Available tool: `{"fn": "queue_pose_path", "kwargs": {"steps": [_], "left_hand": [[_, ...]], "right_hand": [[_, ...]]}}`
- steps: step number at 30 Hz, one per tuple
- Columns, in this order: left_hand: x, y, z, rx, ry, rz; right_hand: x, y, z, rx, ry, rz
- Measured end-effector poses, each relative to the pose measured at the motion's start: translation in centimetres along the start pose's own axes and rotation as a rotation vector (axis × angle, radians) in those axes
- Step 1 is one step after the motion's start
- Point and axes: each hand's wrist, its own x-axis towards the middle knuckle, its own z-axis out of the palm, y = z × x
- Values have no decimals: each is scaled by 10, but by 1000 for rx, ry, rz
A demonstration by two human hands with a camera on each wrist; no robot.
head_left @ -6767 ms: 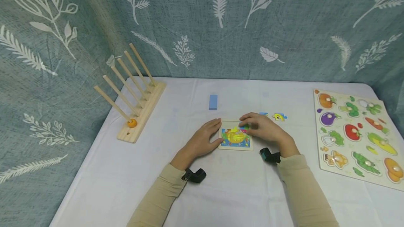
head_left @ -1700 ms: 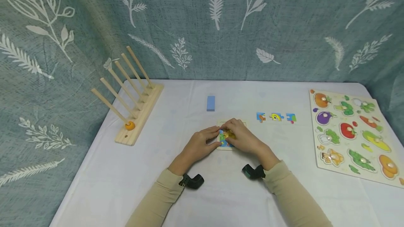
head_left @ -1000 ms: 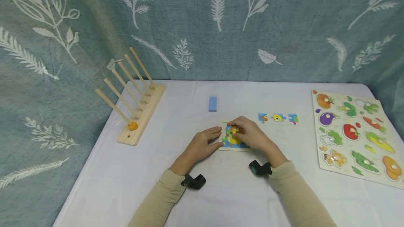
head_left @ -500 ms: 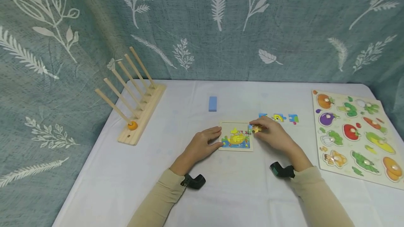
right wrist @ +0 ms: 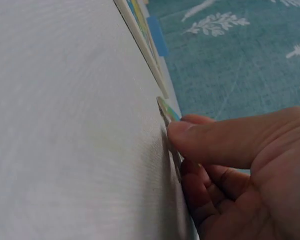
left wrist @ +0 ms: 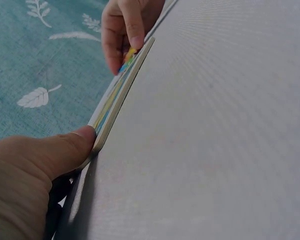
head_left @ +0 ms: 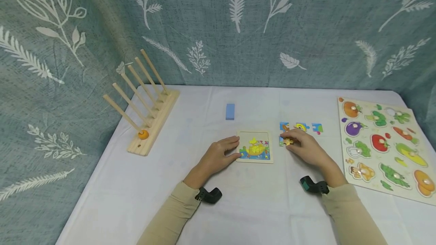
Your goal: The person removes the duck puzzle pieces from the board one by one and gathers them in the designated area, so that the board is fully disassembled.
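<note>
The right hand (head_left: 305, 149) has a narrow grip on a puzzle piece (head_left: 288, 141) right of the wooden frame (head_left: 246, 136), while the left hand's (head_left: 218, 157) grip is spread wide against the frame's left edge; a loose pinch might drop the piece askew, a careless sweep could scatter the loose pieces (head_left: 317, 128), and a light left touch might let the frame slide; fingers partly cover the pinched piece, whether it touches the counter (head_left: 252, 207) is unclear, and the vegetable board (head_left: 374, 158) is cut off
</note>
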Motion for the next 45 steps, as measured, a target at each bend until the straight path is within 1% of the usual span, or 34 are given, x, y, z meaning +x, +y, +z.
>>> {"fn": "queue_pose_path", "kwargs": {"steps": [3,7,10,14,18,21,25,30,35,38,45], "left_hand": [[1,0,1,1,-3,7],[0,1,1,3,-8,-1],[0,1,0,6,-6,-8],[0,1,0,10,4,-1],[0,0,0,11,8,2],[1,0,0,8,3,-8],[1,0,0,4,2,-9],[1,1,0,6,-3,-6],[-1,0,-1,-3,-3,-14],[-1,0,-1,-5,-3,-16],[0,0,-1,-12,-8,-9]], "right_hand": [[-1,1,0,4,-2,9],[-2,2,1,12,-9,22],[-1,3,1,22,-14,17],[-1,4,0,36,-15,14],[-1,3,-1,29,-8,19],[0,3,-1,31,3,35],[-1,3,-2,61,18,66],[-2,1,-2,82,40,75],[-1,-4,0,92,51,58],[1,-9,2,97,46,33],[7,-21,9,123,-20,-1]]}}
